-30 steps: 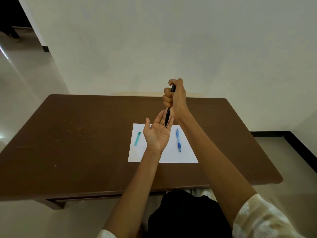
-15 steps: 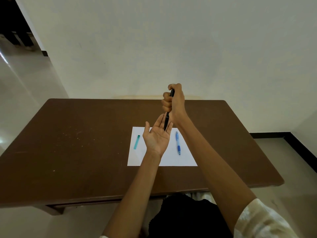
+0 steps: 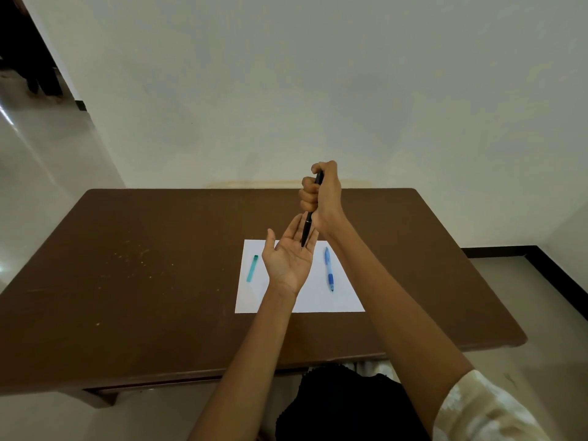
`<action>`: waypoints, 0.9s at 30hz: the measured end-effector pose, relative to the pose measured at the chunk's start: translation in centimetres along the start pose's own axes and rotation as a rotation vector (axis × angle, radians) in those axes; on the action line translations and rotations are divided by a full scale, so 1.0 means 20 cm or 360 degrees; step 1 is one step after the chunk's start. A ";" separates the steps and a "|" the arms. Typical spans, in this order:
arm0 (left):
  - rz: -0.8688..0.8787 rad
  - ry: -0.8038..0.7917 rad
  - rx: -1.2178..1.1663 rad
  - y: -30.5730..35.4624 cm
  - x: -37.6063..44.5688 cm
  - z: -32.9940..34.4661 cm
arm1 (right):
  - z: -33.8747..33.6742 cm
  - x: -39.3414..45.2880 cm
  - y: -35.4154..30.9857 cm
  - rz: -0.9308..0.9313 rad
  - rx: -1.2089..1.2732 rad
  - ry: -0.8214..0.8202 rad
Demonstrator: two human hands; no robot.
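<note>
My right hand [image 3: 321,194] grips a black pen [image 3: 307,229] in a fist, upright with its tip pointing down, thumb on the top end. The tip touches the palm of my left hand [image 3: 288,259], which is held palm up with straight fingers above a white sheet of paper [image 3: 318,300]. On the sheet lie a blue pen [image 3: 329,273] to the right of my left hand and a small teal cap or tube [image 3: 252,268] to its left.
The paper lies on a brown wooden table [image 3: 143,281] that stands against a pale wall [image 3: 286,90]. Pale floor shows on the left and right of the table. My dark-clothed lap is below the table's near edge.
The camera view has shifted slightly, so the table sits lower in the frame. Both hands keep the same pose, pen tip on the open left palm.
</note>
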State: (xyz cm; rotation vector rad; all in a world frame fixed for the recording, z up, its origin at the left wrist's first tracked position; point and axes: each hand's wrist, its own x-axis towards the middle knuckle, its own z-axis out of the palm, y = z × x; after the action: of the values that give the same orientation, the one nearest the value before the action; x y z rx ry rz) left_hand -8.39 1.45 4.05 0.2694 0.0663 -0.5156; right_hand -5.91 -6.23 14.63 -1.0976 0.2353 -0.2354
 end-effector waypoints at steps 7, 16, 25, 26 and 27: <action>-0.0008 -0.0016 -0.0020 0.01 -0.01 0.00 | -0.01 0.01 0.00 0.0014 -0.0020 0.0032; 0.0000 0.0005 -0.0001 0.01 -0.01 0.00 | -0.02 0.01 0.01 0.0006 -0.0002 0.0033; 0.0028 -0.0012 0.0059 0.01 -0.02 0.00 | -0.07 0.05 0.04 0.0280 0.0352 0.0049; 0.0036 -0.0022 0.0069 0.02 -0.02 0.00 | -0.08 0.05 0.05 0.0294 0.0346 0.0064; 0.0040 -0.0032 0.0078 0.02 -0.03 0.00 | -0.08 0.05 0.06 0.0301 0.0329 0.0075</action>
State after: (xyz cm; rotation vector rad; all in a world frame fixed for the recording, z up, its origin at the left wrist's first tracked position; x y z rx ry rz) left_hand -8.65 2.02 4.16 0.3127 0.0305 -0.4951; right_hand -5.34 -7.44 12.70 -0.8595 0.3468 -0.1137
